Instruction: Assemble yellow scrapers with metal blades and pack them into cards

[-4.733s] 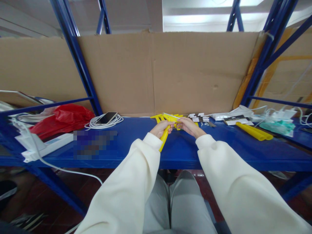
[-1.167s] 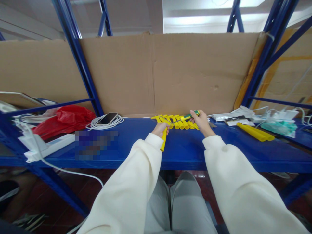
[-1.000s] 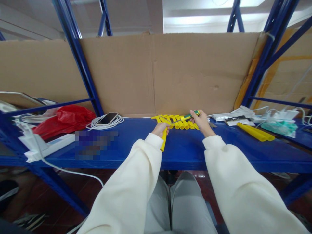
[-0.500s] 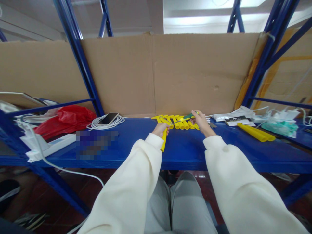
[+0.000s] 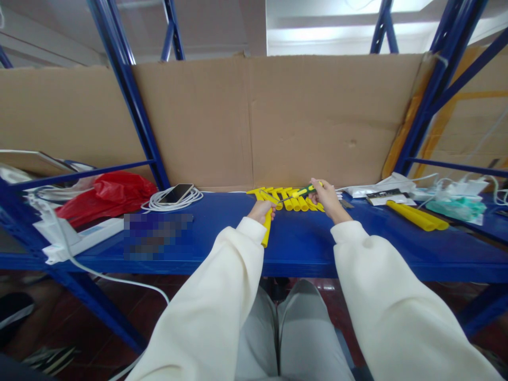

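My left hand (image 5: 262, 211) is closed around a yellow tube-shaped handle (image 5: 267, 233), whose lower end sticks out below the fist. My right hand (image 5: 324, 196) grips a screwdriver (image 5: 305, 191) by its yellow and green handle. The screwdriver's thin shaft points left, with its tip at the top of the piece in my left hand. Fingers hide just where the tip meets it. Behind both hands, several similar yellow pieces (image 5: 296, 204) lie in a row on the blue shelf (image 5: 222, 227).
Two yellow tubes (image 5: 416, 216) lie at the right, near a black and white packet (image 5: 389, 197). At the left are a phone (image 5: 177, 193) on a coiled white cable (image 5: 194, 199) and a red plastic bag (image 5: 115, 193). A cardboard panel (image 5: 317, 116) stands behind.
The screwdriver handle has turned in my right hand, showing more yellow than green. My left hand and the piece in it have stayed in place.
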